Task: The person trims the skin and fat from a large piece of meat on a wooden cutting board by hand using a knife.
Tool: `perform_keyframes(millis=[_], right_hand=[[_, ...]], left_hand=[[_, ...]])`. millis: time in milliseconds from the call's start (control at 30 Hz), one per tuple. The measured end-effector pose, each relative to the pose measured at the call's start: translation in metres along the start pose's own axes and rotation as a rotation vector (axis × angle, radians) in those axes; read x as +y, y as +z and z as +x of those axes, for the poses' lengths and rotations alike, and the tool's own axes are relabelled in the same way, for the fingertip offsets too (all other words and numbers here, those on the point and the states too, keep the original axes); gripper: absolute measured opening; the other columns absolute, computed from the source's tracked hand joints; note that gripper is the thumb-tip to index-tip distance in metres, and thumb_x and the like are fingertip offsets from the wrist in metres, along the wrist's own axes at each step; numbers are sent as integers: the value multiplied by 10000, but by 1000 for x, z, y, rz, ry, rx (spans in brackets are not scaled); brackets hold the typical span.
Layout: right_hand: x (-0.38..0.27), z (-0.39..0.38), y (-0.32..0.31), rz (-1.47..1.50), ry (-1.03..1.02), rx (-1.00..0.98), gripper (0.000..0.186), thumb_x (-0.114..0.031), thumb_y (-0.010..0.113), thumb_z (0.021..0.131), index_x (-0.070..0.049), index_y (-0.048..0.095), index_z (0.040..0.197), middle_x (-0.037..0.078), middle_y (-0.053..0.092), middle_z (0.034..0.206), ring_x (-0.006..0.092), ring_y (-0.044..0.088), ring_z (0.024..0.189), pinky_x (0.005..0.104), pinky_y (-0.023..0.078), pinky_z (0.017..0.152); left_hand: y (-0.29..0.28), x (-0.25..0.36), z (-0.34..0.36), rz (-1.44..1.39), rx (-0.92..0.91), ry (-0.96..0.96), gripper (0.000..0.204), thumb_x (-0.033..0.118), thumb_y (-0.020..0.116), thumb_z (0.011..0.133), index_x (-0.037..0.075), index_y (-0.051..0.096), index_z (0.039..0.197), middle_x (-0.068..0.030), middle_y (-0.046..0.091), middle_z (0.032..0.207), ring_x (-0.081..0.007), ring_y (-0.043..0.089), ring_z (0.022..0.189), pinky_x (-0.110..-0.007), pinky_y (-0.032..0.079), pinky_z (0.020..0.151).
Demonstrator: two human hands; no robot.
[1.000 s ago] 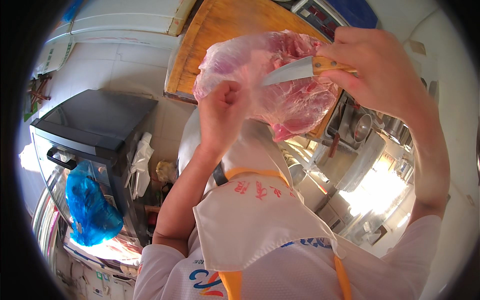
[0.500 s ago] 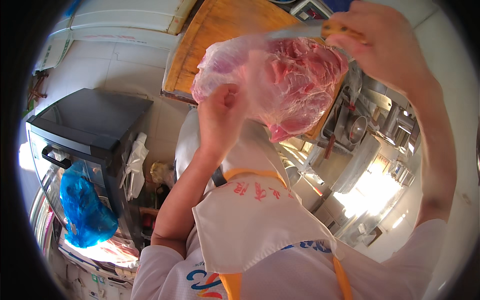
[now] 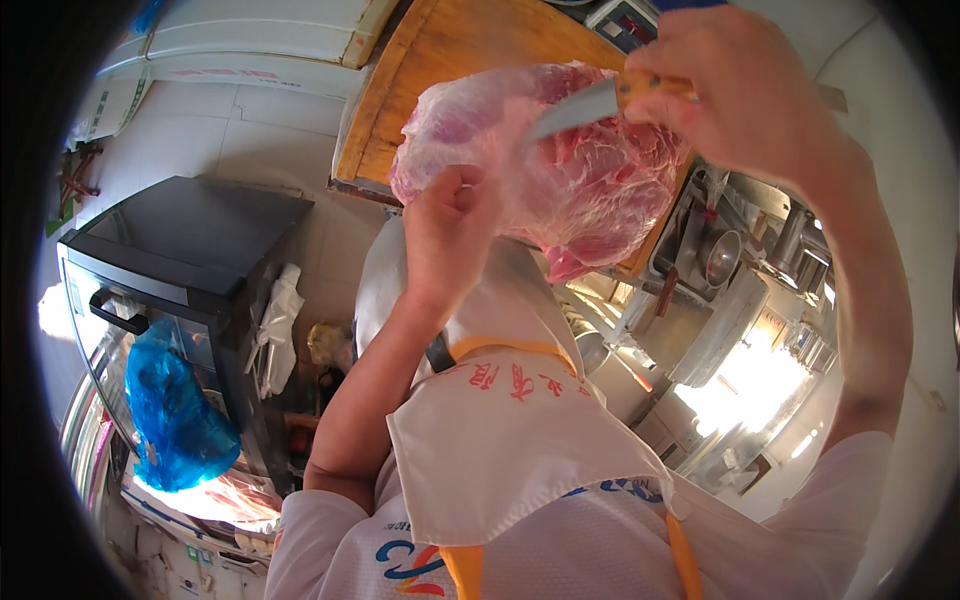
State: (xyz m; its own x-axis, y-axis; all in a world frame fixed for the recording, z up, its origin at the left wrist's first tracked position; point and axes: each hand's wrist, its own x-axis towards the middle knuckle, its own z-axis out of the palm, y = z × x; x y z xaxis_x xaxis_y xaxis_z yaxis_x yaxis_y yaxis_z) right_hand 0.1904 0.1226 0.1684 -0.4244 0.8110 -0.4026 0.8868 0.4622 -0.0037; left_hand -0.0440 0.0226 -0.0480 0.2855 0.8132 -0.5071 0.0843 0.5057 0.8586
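The right hand point(image 3: 740, 100) grips a knife point(image 3: 600, 100), its tip blurred, over raw meat point(image 3: 615, 195) on the wooden tabletop point(image 3: 450, 45). Haze hides whether the left hand point(image 3: 450, 235), curled at the meat's near edge, pinches it.

Left of left hand point(image 3: 450, 235): black cabinet point(image 3: 190, 238), blue bag point(image 3: 175, 410), white bag point(image 3: 277, 335). Scale point(image 3: 622, 22) up-left of right hand point(image 3: 740, 95); metalware point(image 3: 722, 255) below.

Meat point(image 3: 622, 195) lay on the desk point(image 3: 455, 40), a scale point(image 3: 622, 22) behind it, kitchenware point(image 3: 718, 258) to its right, a cabinet point(image 3: 200, 230) to the left.
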Motion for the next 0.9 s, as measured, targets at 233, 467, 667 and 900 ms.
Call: perform_keyframes(millis=[233, 467, 667, 900], right_hand=[[21, -5, 19, -41, 102, 74, 221, -329, 780, 881, -127, 854, 929, 138, 729, 816, 364, 723, 785, 497, 571, 724], [47, -21, -7, 114, 601, 323, 193, -275, 793, 935, -147, 889, 1043, 175, 773, 883, 297, 768, 789, 480, 594, 728], [-3, -78, 71, 688, 815, 624, 484, -458, 829, 977, -28, 823, 1199, 49, 823, 891, 82, 709, 799, 270, 552, 775], [-82, -105, 138, 1192, 1152, 683, 391, -325, 834, 1004, -6, 822, 1231, 7, 774, 917, 42, 637, 849, 226, 512, 790]], left_hand=[[-3, -6, 3, -60, -3, 47, 200, 140, 725, 1073, -47, 703, 1141, 69, 655, 790, 15, 471, 696, -216, 350, 580], [-10, -16, -1, 141, 5, 74, 188, 160, 730, 1071, -23, 713, 1107, 58, 659, 771, -7, 493, 680, -231, 376, 584], [-6, 25, 35, 569, 86, 594, 238, 204, 802, 976, -2, 741, 1078, -119, 727, 894, -213, 682, 754, -331, 534, 673], [19, 59, 99, 706, -243, 457, 295, 89, 750, 878, 9, 795, 1157, -176, 792, 1016, -303, 775, 896, -391, 618, 827]])
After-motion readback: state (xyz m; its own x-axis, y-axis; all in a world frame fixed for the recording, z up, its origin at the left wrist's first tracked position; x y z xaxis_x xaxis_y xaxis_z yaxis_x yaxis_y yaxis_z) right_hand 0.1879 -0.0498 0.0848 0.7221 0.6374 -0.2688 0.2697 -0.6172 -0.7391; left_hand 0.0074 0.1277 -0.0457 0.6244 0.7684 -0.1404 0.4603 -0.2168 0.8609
